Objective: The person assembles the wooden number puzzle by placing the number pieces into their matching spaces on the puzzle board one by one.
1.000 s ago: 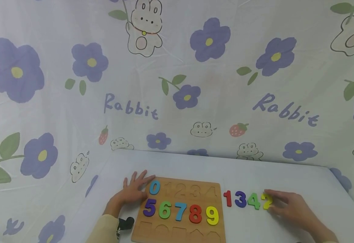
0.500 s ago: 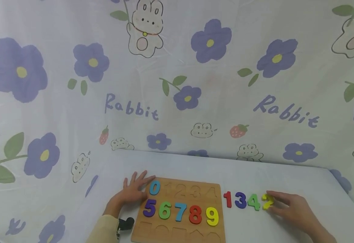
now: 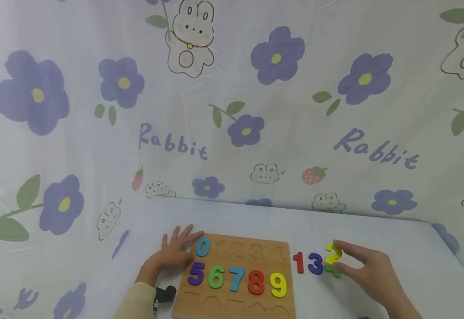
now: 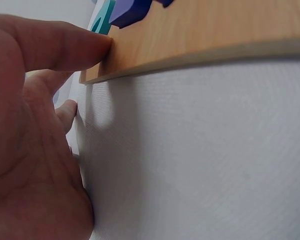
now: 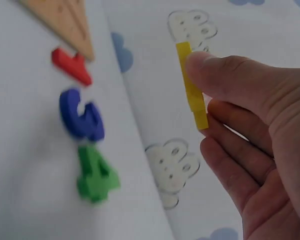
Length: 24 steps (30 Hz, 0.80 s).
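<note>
Between thumb and fingers, my right hand [image 3: 369, 270] pinches a yellow number 2 [image 3: 333, 254], raised off the table and partly covering the green number 4 [image 3: 337, 271] in the head view. In the right wrist view the yellow 2 [image 5: 192, 82] shows edge-on. My left hand [image 3: 173, 251], fingers spread, rests at the upper left corner of the wooden number board [image 3: 224, 299], its thumb touching the board's edge [image 4: 155, 67]. Set in the board are a blue 0 [image 3: 202, 247] and the row 5 to 9. The recesses for 1 to 4 show bare wood.
A red 1 [image 3: 298, 262] and a purple 3 [image 3: 315, 263] lie right of the board, beside the green 4. The white table [image 3: 224, 213] ends at a hanging cloth [image 3: 232, 88] with flower and rabbit prints. A black object [image 3: 165, 293] sits by the left wrist.
My right hand has lifted the yellow 2 from its place right of the green 4 and brought it leftward over the 4. My left hand and the board stay put.
</note>
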Motion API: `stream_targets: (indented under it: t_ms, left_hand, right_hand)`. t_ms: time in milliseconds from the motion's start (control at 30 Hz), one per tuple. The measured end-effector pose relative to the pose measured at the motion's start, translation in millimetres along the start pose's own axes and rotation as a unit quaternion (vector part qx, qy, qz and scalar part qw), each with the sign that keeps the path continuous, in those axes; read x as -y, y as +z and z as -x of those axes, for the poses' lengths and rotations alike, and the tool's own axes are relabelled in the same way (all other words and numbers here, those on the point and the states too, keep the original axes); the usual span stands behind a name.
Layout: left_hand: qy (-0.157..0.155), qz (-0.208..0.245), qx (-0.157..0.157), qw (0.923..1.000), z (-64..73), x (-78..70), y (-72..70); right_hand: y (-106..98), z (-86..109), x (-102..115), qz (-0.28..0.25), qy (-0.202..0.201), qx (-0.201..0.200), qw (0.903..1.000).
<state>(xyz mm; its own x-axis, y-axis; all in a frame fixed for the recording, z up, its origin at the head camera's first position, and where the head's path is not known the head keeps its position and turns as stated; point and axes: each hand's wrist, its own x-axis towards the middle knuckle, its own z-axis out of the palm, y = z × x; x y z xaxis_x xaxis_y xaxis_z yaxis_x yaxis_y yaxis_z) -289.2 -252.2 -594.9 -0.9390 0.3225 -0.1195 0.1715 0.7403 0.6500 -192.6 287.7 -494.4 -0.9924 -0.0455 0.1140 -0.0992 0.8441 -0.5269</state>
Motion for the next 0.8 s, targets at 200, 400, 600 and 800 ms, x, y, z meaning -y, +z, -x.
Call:
stream_targets:
  t_ms: [200, 400, 600, 800]
  left_hand:
    - [-0.020, -0.026, -0.013, 0.9994, -10.1, 5.1, 7.2]
    - [-0.023, -0.023, -0.020, 0.9993, -6.6, -5.2, 6.1]
    - [-0.024, -0.019, -0.021, 0.9993, -1.5, -12.4, 5.9]
    - [-0.027, -0.024, -0.025, 0.9991, 0.9, -13.3, 8.8]
  right_hand:
    - [7.6, -14.1, 30.3, -0.031, -0.017, -0.014, 0.9993]
    - [15.7, -26.0, 54.8, -0.066, -0.057, -0.031, 0.9957]
    - [24.4, -35.0, 77.4, -0.082, -0.096, -0.032, 0.9914]
    - [37.8, -45.0, 96.3, -0.104, -0.127, -0.022, 0.9862]
